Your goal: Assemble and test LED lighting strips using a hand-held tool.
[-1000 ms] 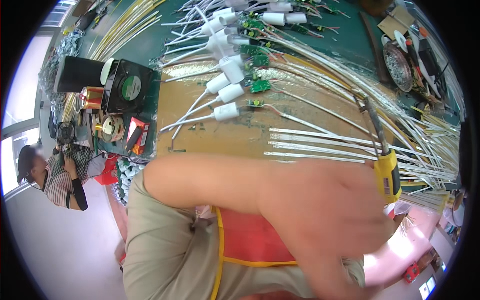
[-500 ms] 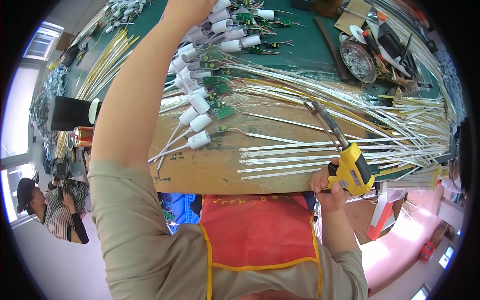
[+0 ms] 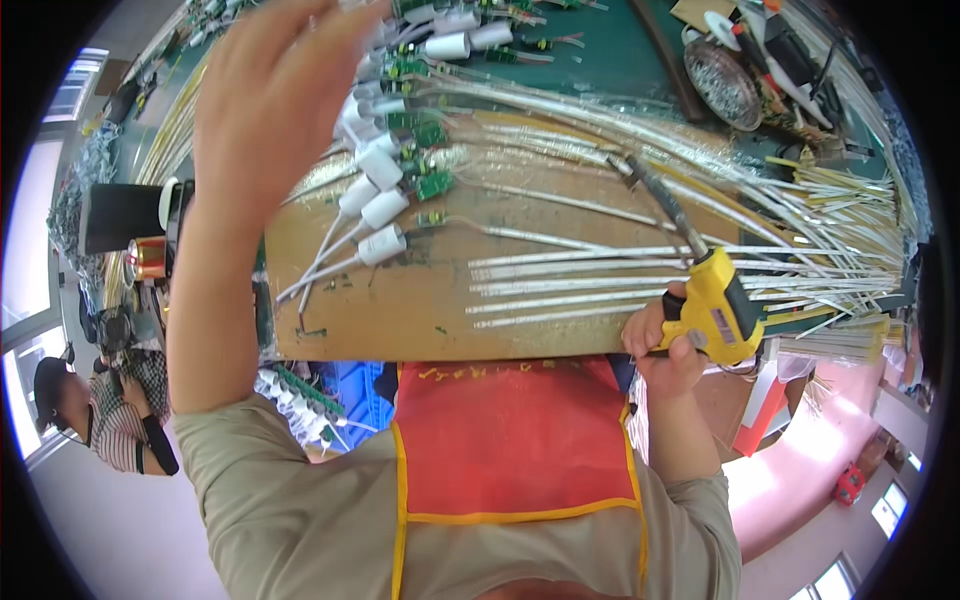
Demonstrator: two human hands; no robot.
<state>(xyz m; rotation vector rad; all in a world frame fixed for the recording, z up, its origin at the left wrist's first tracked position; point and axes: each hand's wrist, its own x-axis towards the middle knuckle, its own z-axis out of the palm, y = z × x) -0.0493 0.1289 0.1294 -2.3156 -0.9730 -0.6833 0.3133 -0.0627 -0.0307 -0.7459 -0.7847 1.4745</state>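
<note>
My right hand (image 3: 662, 345) grips a yellow-and-black soldering gun (image 3: 712, 312) by its handle. The gun's long metal tip slants up and left over white LED strips (image 3: 560, 295) fanned across the board. My left hand (image 3: 265, 110), smeared by motion, is raised at the upper left beside a heap of white lamp caps (image 3: 447, 46). Its fingertips blur near the top edge, so whether they hold anything cannot be made out. Below that hand, several white lamp caps (image 3: 382, 244) with green circuit boards (image 3: 434, 185) lie in a slanting row, some wired to strips.
A brown board (image 3: 400, 320) covers the front of the green table. A round metal dish (image 3: 722, 80) and tools stand at the far right. A black box (image 3: 118, 218) and a red-gold can (image 3: 147, 258) are at the left. Another person (image 3: 110, 415) works beyond them.
My left hand has drawn back from the far heap, down and left into fuller view. My right hand keeps its grip on the soldering gun. The whole view has shifted slightly.
</note>
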